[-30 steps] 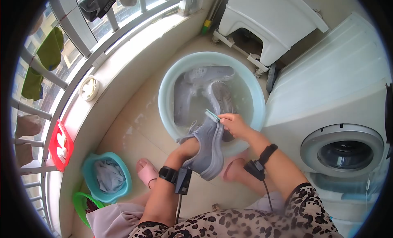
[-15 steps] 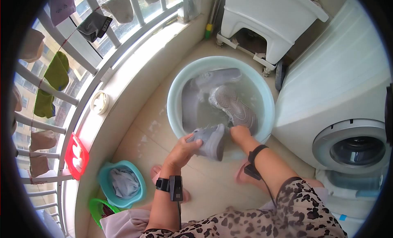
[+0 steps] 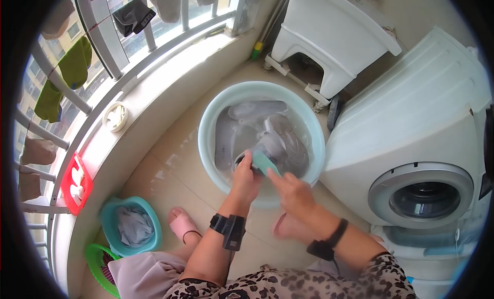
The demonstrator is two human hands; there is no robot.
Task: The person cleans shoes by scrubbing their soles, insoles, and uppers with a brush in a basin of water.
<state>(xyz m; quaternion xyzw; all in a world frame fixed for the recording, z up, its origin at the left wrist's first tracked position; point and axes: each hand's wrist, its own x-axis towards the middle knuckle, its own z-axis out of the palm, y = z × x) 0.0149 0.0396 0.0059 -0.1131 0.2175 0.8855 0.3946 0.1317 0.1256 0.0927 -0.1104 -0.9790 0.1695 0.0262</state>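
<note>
A round pale blue basin (image 3: 206,119) on the floor holds cloudy water and several grey shoes, among them one lying with its patterned sole (image 3: 293,144) up. My left hand (image 3: 246,180) grips a grey shoe (image 3: 270,147) at its opening, over the near part of the basin. In my right hand (image 3: 293,192) is a light green brush (image 3: 265,164), its back facing up, close against the shoe. Motion blurs the brush and the right fingers slightly, and its bristles are hidden.
At the left stand a teal basin (image 3: 107,224) with pale cloth and a green basket (image 3: 92,265). A red tray (image 3: 68,188) and a white round dish (image 3: 114,125) sit on the ledge. A washing machine (image 3: 350,165) is on the right, a white sink (image 3: 329,36) behind.
The held shoe has moved from upright at the basin's near rim to low over the water. The brush, hidden half a second ago, shows again against it. The view has shifted slightly.
</note>
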